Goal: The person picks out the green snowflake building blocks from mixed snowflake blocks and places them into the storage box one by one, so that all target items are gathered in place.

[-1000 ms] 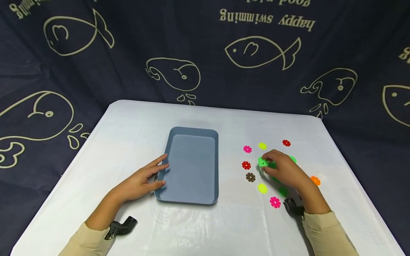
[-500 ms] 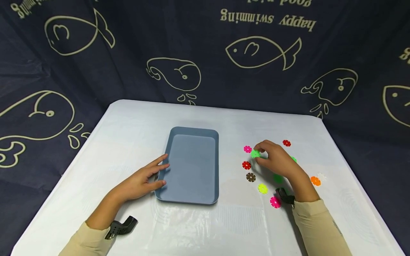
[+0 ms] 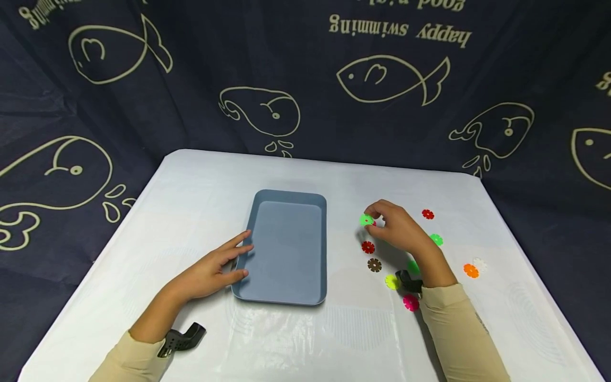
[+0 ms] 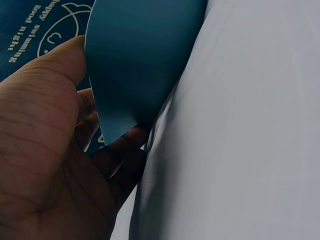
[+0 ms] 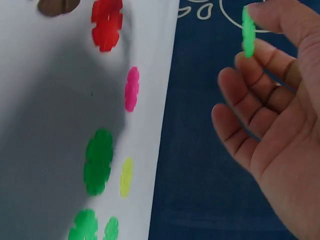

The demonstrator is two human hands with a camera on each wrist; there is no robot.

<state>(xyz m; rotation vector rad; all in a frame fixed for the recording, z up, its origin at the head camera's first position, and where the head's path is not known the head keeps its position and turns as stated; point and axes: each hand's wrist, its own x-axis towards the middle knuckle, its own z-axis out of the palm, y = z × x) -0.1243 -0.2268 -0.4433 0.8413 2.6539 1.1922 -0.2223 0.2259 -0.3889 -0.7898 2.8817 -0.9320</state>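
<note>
In the head view my right hand [image 3: 400,227] pinches a green notched disc [image 3: 365,219] between thumb and fingertips, above the table at the upper left of the scattered discs. The right wrist view shows that disc [image 5: 248,32] edge-on in the fingers of the right hand [image 5: 282,145], clear of the table. My left hand [image 3: 202,273] rests with spread, relaxed fingers over the left rim of a blue-grey tray [image 3: 286,249]. Close up, the left hand [image 4: 42,145] touches the tray's wall [image 4: 140,55]; part of its fingers is hidden behind it.
Red [image 3: 368,247], brown [image 3: 374,265], yellow [image 3: 392,281] and pink [image 3: 411,303] discs lie right of the tray. Farther right are an orange disc [image 3: 471,270], a white one [image 3: 480,265], a green one [image 3: 436,240] and a red one [image 3: 428,214]. A dark printed cloth [image 3: 305,127] hangs behind.
My right hand has moved left and toward the back with the green disc, which now covers much of a pink disc. The left hand and the tray stay put.
</note>
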